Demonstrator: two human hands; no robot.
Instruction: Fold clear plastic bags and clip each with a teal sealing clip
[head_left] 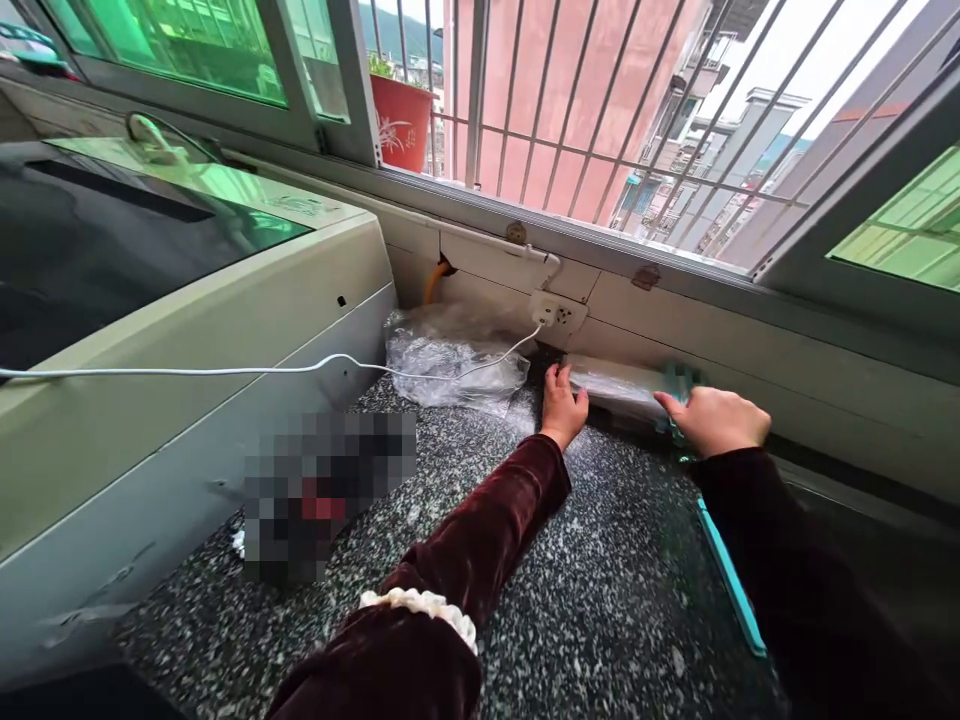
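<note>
A long whitish package with a shiny clear surface (pixel 619 388) lies against the tiled wall at the back of the speckled stone counter (pixel 600 580). My left hand (pixel 564 405) grips its left end, fingertips over the far side and thumb in front. At the right end my right hand (pixel 720 420) is closed, with the thumb pointing left along the package and the other fingers mostly hidden. Beside that thumb is a blurred teal part (pixel 679 385), whose kind I cannot make out. A thin teal strip (pixel 731 575) lies under my right forearm.
Crumpled clear plastic bag (pixel 457 360) sits left of my left hand. A white cable (pixel 330 362) runs from the wall socket (pixel 555 312) across to a large pale appliance (pixel 300 290). A pixelated dark object (pixel 322 500) lies on the counter. Behind is a barred window.
</note>
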